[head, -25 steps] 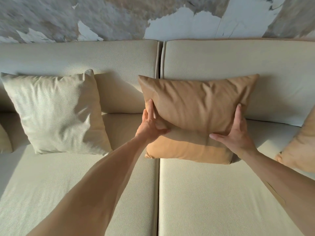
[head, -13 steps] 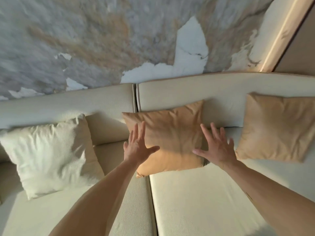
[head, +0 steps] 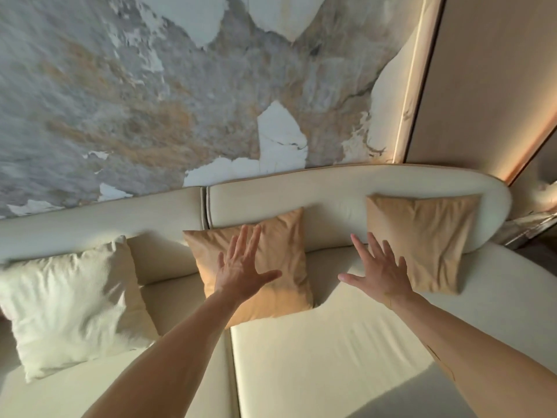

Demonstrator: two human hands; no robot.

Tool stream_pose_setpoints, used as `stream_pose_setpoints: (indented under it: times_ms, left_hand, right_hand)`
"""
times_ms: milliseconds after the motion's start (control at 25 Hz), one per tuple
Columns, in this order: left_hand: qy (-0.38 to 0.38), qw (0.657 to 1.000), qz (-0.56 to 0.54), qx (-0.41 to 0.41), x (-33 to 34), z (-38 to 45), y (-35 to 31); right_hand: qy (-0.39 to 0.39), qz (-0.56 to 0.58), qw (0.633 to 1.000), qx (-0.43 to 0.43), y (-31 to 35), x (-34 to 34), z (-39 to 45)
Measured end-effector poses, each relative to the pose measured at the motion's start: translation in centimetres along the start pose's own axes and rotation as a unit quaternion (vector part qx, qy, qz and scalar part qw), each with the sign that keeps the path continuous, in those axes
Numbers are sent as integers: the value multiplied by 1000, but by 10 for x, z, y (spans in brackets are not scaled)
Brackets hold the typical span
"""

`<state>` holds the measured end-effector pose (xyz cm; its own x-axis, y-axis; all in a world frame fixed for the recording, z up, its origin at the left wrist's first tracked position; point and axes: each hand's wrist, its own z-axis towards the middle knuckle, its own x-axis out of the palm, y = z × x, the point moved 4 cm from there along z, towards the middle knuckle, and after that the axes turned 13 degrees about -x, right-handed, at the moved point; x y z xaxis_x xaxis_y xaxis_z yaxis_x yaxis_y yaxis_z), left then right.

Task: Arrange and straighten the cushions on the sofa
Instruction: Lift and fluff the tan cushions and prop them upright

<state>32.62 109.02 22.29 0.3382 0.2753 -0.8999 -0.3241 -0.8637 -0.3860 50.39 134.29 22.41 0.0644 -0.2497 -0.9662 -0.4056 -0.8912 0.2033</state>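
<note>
Square tan cushion (head: 280,267), smooth and faintly creased, leans on the cream sofa (head: 331,342) backrest behind the left hand (head: 241,273); right hand (head: 381,276) hovers beside it. Fingers spread wide, holding nothing.

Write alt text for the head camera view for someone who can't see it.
Two open hands, left hand and right hand, reach toward a cream sofa. Three cushions lean on its backrest: a white cushion, a middle tan cushion, a right tan cushion.
</note>
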Motion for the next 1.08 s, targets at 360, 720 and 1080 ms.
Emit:
stream_pose_setpoints:
  times_ms: [360, 720, 1080]
  left_hand:
    - [-21, 996, -24, -81, 57, -42, -163]
    - [6, 997, 1, -73, 108, -18, -227]
    - [32, 999, -15, -22, 174, 29, -263]
  right_hand:
    - [21, -10, 1000, -20, -220, -76, -22]
    - [15, 16, 1000, 4, -287, -59, -33]
    - [9, 30, 997, 67, -351, -35, -15]
